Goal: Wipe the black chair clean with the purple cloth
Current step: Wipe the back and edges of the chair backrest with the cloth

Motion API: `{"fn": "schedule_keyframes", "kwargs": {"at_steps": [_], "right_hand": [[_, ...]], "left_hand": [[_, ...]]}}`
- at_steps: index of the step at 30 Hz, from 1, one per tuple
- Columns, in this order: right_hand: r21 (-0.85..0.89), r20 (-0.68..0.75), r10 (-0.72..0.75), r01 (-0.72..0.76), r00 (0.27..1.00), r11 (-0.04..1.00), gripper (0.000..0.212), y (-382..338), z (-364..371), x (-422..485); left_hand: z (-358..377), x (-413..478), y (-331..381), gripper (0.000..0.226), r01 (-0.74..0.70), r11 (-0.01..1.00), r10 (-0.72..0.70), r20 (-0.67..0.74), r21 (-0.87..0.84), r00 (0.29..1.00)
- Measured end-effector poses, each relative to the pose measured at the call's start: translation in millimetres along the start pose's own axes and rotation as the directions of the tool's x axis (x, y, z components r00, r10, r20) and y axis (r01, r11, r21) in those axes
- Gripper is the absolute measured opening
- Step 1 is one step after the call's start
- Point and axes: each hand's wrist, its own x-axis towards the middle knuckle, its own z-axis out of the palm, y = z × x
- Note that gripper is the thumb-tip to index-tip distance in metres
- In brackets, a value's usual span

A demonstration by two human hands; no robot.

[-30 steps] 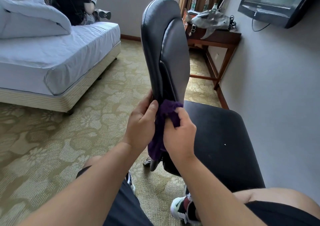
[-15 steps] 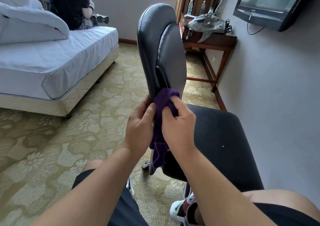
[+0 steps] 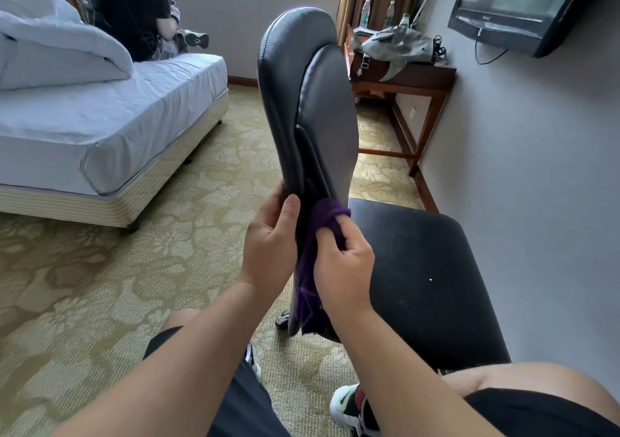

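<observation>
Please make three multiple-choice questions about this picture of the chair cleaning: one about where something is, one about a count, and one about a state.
1. Where is the purple cloth pressed?
A. On the seat
B. At the bottom of the backrest
C. On the bed

2. How many bottles stand by the curtain?
A. One
B. Three
C. Five

3. What is the left hand doing?
A. Holding the backrest's edge
B. Hanging free
C. Lifting the pillow

Answers:
1 B: the right hand bunches the cloth against the bottom of the black chair backrest.
2 B: three bottles show there.
3 A: its fingers wrap the backrest's left edge.
</observation>
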Motion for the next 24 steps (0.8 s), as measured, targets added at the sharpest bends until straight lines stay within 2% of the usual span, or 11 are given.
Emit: {"fn": "schedule_keyframes", "kwargs": {"at_steps": [2, 5, 8, 12, 14, 20, 24], "right_hand": [[0.006, 0.024, -0.078, 0.077, 0.997, 0.997, 0.018, -11, 8, 7], [0.032, 0.009, -0.067, 0.067, 0.998, 0.997, 0.019, -3, 8, 9], [0.103, -0.025, 0.085, -0.082, 0.996, 0.991, 0.024, 31, -5, 0], [0.118, -0.083, 0.329, -0.318, 0.941, 0.941, 0.026, 75, -25, -16], [0.098, -0.085, 0.367, -0.359, 0.926, 0.928, 0.028, 86, -30, -19], [0.018, -0.149, 0.319, -0.320, 0.936, 0.947, 0.021, 75, -28, -10], [-0.087, -0.137, 0.086, -0.099, 0.987, 0.991, 0.019, 43, -10, -2]], "left_hand": [[0, 0, -1, 0.034, -0.002, 1.000, 0.002, 0.000, -0.010, 1.000], [-2, 2, 0, 0.032, 0.001, 1.000, -0.002, 0.008, 0.010, 1.000], [-3, 3, -2, 0.034, 0.014, 1.000, -0.014, -0.007, 0.023, 1.000], [-4, 3, -4, 0.034, 0.016, 0.999, -0.016, -0.031, 0.029, 0.999], [-4, 2, -5, 0.034, 0.016, 0.999, -0.015, -0.033, 0.040, 0.999], [-5, 5, -4, 0.035, 0.035, 0.999, -0.034, -0.027, 0.037, 0.999], [-5, 5, -6, 0.035, 0.040, 0.999, -0.038, -0.032, 0.037, 0.999]]}}
